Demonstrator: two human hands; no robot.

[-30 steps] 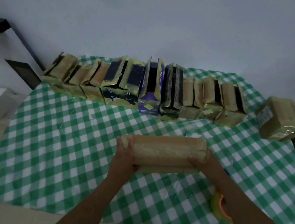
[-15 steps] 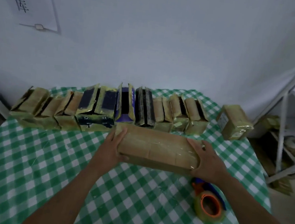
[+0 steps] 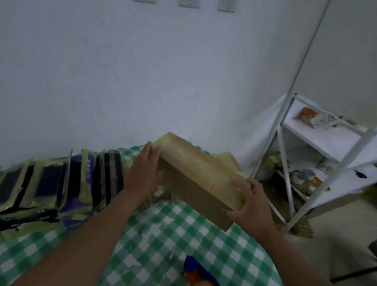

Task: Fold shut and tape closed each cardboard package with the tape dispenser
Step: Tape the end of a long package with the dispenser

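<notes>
Both hands hold a long rectangular cardboard box [image 3: 197, 175], tilted and clear of the table [image 3: 170, 247]. Its top is glossy with clear tape.

Left hand [image 3: 145, 173]: fingers straight, palm flat against the far end. Right hand [image 3: 250, 207]: curled round the near end, thumb under, fingers on top.

Blue and orange dispenser [image 3: 203, 285]: lies on the green-and-white check cloth, below the right hand, near the table edge.

Left of the left hand is a row of packages [image 3: 58, 188] with flaps up, brown, black and purple, patched with yellowish tape; print unreadable. One taped package [image 3: 228, 159] sits just behind the box.

Right of the right hand, a white metal shelf [image 3: 324, 147] carries tape rolls and a label, writing illegible.
</notes>
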